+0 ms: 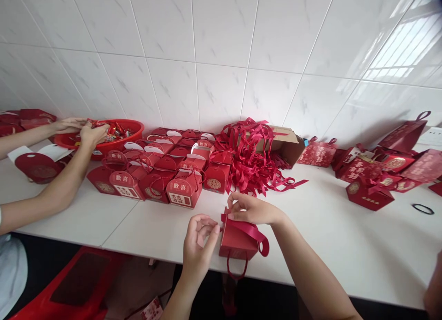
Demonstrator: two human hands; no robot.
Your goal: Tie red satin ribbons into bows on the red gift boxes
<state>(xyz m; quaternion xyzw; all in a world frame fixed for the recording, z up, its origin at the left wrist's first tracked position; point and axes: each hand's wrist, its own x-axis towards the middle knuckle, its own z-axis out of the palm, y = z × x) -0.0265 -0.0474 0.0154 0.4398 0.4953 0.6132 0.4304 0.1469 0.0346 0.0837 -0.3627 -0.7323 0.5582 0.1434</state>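
Note:
A small red gift box (238,239) rests at the table's front edge, its twisted cord handle (237,267) hanging over the edge. A dark red satin ribbon (250,230) lies across its top and loops out at the right side. My right hand (253,209) reaches over the box from the right, its fingers closed on the ribbon at the top. At the box's left side is my left hand (200,241), fingers curled and thumb tip against the forefinger, with a bit of red ribbon showing at the tips. The rear of the box is partly covered by my right hand.
Rows of red gift boxes (154,186) stand left of centre. Behind my hands, a heap of red ribbons (250,163) spills from a cardboard box (292,147). Another person's hands (91,131) work over a red basin (134,129). More boxes (369,193) and a black band (423,209) lie right.

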